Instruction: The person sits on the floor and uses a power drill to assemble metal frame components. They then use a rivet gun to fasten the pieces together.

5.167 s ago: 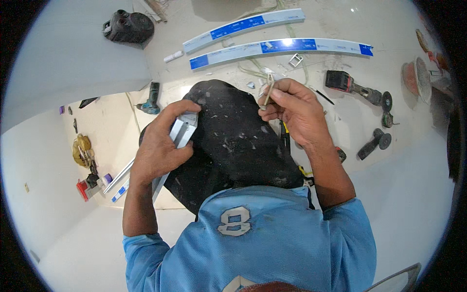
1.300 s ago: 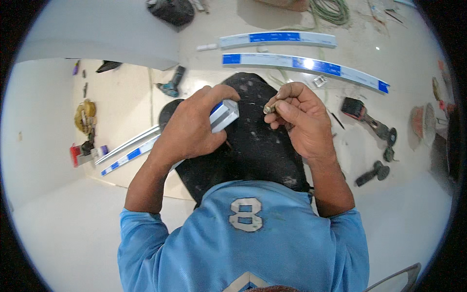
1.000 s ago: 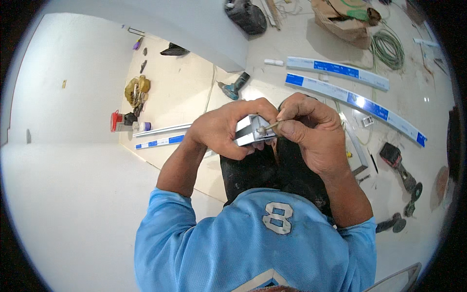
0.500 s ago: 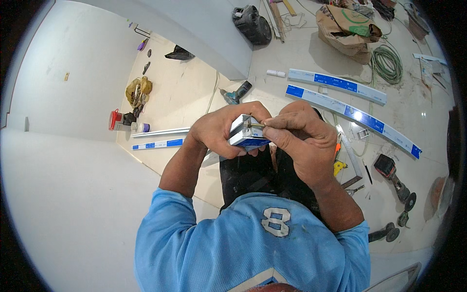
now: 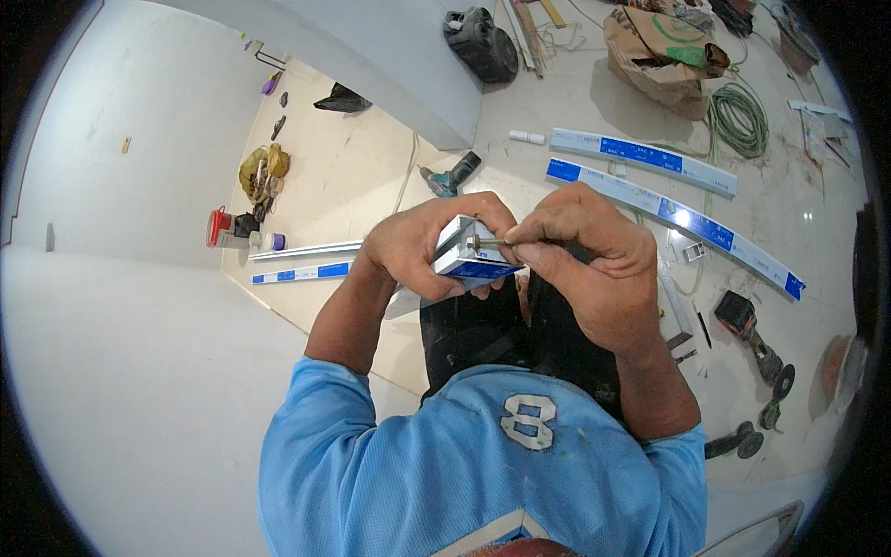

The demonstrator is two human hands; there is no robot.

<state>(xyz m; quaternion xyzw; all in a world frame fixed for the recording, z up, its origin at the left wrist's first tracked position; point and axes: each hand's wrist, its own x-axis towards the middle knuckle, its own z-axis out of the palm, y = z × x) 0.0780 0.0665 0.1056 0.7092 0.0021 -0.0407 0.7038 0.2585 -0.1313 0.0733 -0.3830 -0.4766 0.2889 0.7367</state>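
Note:
My left hand (image 5: 408, 246) is closed around a white channelled profile (image 5: 447, 264) with blue film, its open end facing up and to the right. A thin metal bolt (image 5: 492, 243) lies across that end, with its head or nut at the profile's slot. The fingers of my right hand (image 5: 599, 265) pinch the bolt's other end. Whether the bolt is seated in the slot cannot be made out. The rest of the profile is mostly hidden behind my left hand.
Two blue-and-white profiles (image 5: 682, 215) lie on the floor ahead right. A cordless drill (image 5: 452, 176) is beyond my hands, with a white marker (image 5: 527, 137) nearby. On the right lie a cordless grinder (image 5: 756, 343), a metal square (image 5: 675, 311) and a coiled hose (image 5: 738, 121).
My right hand has shifted slightly right, and more of the bolt shows between its fingers and the profile. The left hand keeps its hold, with the profile tilted slightly differently.

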